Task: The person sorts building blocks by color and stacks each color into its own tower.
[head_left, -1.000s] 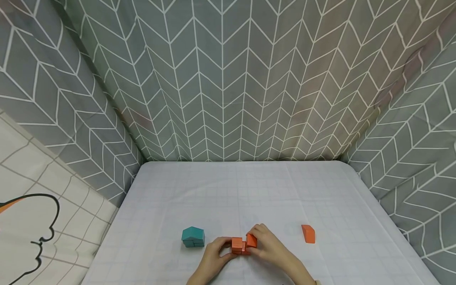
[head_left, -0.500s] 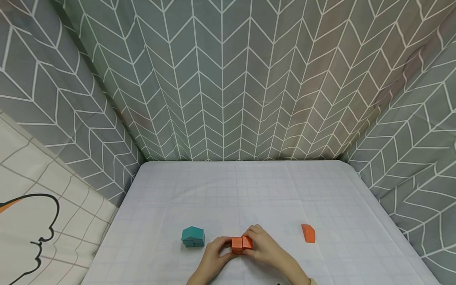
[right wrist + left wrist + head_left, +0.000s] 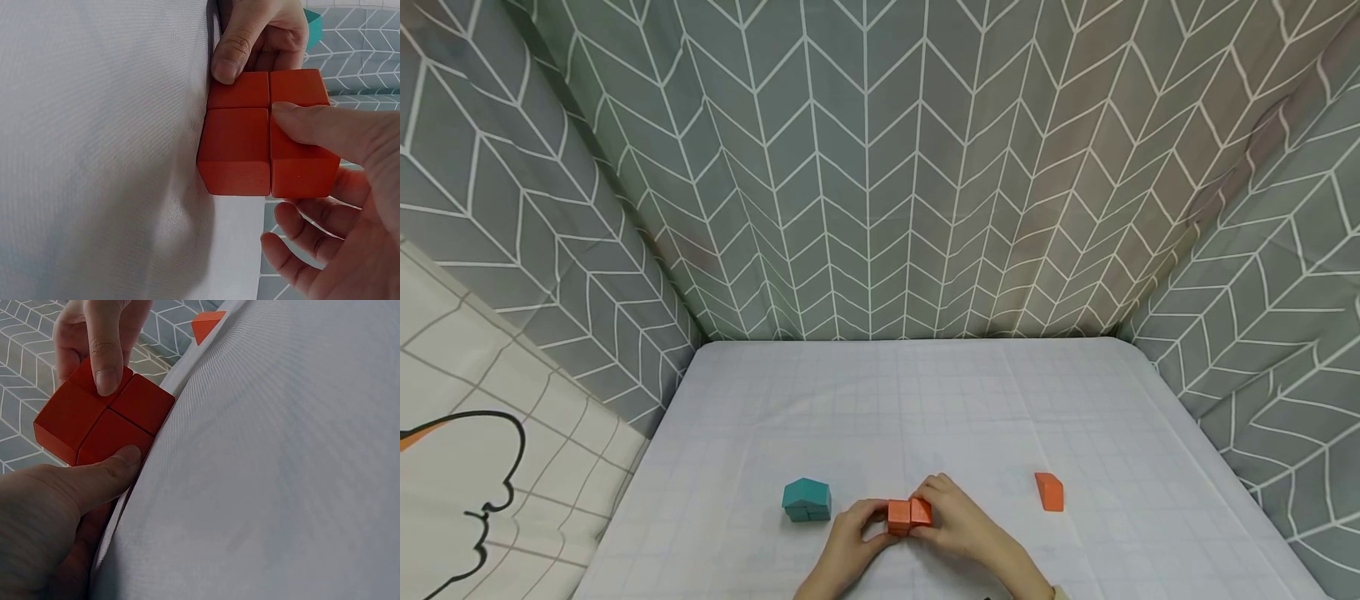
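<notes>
Several orange blocks stand together in two rows, one on the other, near the front of the table. My left hand (image 3: 846,542) holds the stack from the left, its thumb on the lower left block (image 3: 115,434). From the right, my right hand (image 3: 958,521) pinches the upper right block (image 3: 305,169), thumb on its near face and fingers behind. That block touches the upper left block (image 3: 898,512) and sits above the lower right block (image 3: 234,134). The fingers at the back of the stack are partly hidden.
A teal house-like block stack (image 3: 807,500) stands left of my left hand. One loose orange block with a slanted side (image 3: 1049,492) lies farther right. White cloth covers the table (image 3: 880,408); patterned grey curtains (image 3: 880,167) rise behind and beside it.
My right hand has moved left, bringing its orange block down from a tilt into line against the upper left one. During the last half second both hands stay nearly still.
</notes>
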`<state>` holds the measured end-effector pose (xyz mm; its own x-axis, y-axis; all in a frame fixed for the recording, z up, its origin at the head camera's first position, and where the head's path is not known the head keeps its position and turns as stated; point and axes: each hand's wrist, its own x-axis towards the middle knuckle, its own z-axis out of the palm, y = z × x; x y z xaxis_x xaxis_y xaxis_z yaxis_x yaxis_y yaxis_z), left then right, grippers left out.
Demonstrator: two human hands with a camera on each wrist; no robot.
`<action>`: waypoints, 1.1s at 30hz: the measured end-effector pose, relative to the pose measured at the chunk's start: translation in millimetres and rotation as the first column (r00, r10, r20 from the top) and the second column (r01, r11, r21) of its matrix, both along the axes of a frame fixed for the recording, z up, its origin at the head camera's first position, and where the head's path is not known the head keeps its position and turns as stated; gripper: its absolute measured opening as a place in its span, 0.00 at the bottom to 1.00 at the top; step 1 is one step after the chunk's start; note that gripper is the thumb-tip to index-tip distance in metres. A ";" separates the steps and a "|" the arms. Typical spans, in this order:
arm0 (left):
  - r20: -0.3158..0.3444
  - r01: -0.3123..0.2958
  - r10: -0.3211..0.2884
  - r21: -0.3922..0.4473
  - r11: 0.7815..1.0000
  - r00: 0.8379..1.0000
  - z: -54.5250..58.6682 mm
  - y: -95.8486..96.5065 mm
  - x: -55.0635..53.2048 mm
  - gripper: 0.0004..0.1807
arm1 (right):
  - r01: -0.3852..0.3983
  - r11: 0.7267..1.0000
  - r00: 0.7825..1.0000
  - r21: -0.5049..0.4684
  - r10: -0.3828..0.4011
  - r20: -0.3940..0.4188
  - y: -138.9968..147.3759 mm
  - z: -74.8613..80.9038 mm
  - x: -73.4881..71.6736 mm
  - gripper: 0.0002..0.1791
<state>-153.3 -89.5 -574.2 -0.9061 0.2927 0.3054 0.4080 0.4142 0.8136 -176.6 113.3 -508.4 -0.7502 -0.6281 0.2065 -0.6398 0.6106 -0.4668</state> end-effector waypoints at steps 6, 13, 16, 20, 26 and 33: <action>-0.008 -0.002 0.002 -0.008 1.000 1.000 -0.2 0.3 0.3 0.22 | -0.002 1.000 1.000 -0.019 0.002 -0.004 1.2 -0.1 0.8 0.18; 0.057 -0.010 0.012 -0.026 1.000 0.998 1.4 -0.2 0.3 0.22 | -0.001 0.999 1.000 -0.050 0.000 -0.014 2.4 1.5 3.1 0.20; 0.062 -0.009 0.011 -0.026 1.000 0.998 1.2 0.1 0.1 0.22 | -0.003 0.999 1.000 -0.051 0.002 -0.011 2.0 1.5 3.4 0.22; 0.032 -0.008 0.009 -0.025 1.000 0.999 -0.1 0.7 0.0 0.22 | 0.010 0.998 1.000 -0.060 -0.010 -0.008 2.0 3.4 3.6 0.26; 0.022 -0.004 0.004 -0.021 1.000 1.000 -0.7 0.7 -0.2 0.21 | 0.059 0.992 0.997 -0.108 -0.063 -0.038 5.3 17.8 1.2 0.26; 0.092 -0.007 0.010 -0.035 0.999 0.996 1.0 -0.2 0.0 0.22 | 0.142 0.983 0.974 -0.117 -0.159 -0.158 19.7 34.8 -16.6 0.25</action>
<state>-153.3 -89.6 -573.2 -0.9325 0.2938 0.2101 0.3280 0.4455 0.8330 -193.1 133.0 -473.6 -0.7839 -0.4790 0.3950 -0.6184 0.6592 -0.4278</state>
